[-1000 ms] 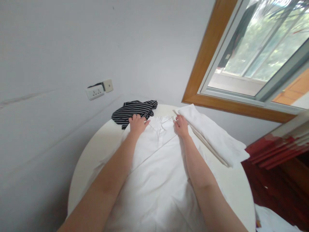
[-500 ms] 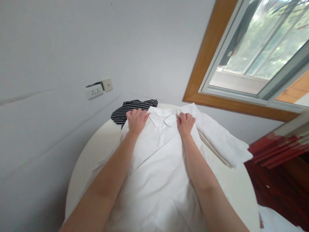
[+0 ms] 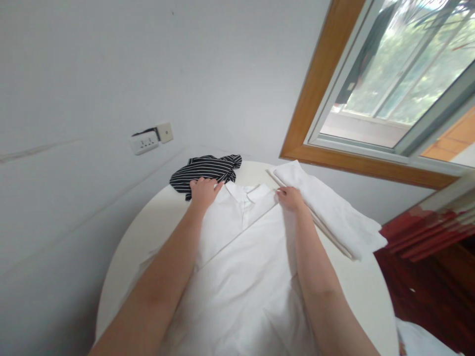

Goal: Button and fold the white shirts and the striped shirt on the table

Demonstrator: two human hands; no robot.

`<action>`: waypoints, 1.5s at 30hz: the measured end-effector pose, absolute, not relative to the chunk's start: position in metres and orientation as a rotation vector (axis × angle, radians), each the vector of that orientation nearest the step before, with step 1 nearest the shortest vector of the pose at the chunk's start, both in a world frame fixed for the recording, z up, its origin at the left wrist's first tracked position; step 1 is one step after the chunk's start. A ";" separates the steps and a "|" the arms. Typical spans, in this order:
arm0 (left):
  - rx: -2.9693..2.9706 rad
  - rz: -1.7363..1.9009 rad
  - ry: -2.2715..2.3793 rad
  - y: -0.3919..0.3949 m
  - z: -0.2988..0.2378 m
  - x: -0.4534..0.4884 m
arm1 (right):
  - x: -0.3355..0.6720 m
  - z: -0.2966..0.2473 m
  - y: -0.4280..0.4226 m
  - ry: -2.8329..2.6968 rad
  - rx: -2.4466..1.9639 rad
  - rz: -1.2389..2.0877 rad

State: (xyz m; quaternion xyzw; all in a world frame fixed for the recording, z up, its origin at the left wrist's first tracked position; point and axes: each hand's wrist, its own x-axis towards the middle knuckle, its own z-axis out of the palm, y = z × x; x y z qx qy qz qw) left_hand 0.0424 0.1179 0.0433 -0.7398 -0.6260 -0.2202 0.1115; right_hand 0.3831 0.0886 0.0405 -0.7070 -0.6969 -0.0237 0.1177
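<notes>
A white collared shirt (image 3: pixel 237 277) lies spread on a round table, its collar at the far end and its lower part toward me. My left hand (image 3: pixel 204 192) is closed on the shirt's left shoulder, just beside the collar, with the thumb toward the collar. At the other shoulder my right hand (image 3: pixel 290 198) pinches the fabric between thumb and fingers. A diagonal fold edge runs across the shirt's front between my forearms. Behind my left hand sits a bunched black cloth with white stripes (image 3: pixel 204 170).
Folded white cloth (image 3: pixel 330 210) rests on the right of the white table (image 3: pixel 129 252). A wall with a socket (image 3: pixel 144 142) stands behind, a wood-framed window (image 3: pixel 367 164) at right. Red fabric (image 3: pixel 415 225) hangs right; more white cloth (image 3: pixel 423 338) is low at right.
Both hands have drawn the shirt's collar end toward me, away from the far table edge. The hands are slightly farther apart. More of the folded white cloth and the table behind the collar shows.
</notes>
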 end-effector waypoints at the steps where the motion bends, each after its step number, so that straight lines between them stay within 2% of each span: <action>1: -2.161 -0.648 -1.863 0.119 0.043 0.040 | 0.387 0.041 0.090 -2.060 -2.073 -0.020; 6: -2.100 -0.702 -1.944 0.125 0.045 0.026 | 0.395 0.048 0.096 -2.015 -2.181 0.069; 11: -2.157 -0.803 -2.174 0.130 0.055 0.008 | 0.398 0.060 0.091 -1.902 -2.057 0.111; 20: -2.117 -0.666 -2.149 0.130 0.057 -0.003 | 0.415 0.077 0.077 -1.805 -2.136 0.196; 28: -2.151 -0.816 -1.738 0.126 0.062 0.033 | 0.390 0.068 0.083 -1.452 -2.235 -0.284; 33: -2.265 -0.739 -1.636 0.124 0.046 0.057 | 0.382 0.061 0.090 -1.471 -2.000 -0.606; 39: -2.253 -0.697 -1.714 0.127 0.027 0.061 | 0.349 0.032 0.103 -1.835 -1.684 -0.401; 45: -2.209 -0.681 -1.798 0.130 0.022 0.064 | 0.340 -0.005 0.109 -1.811 -1.859 -0.240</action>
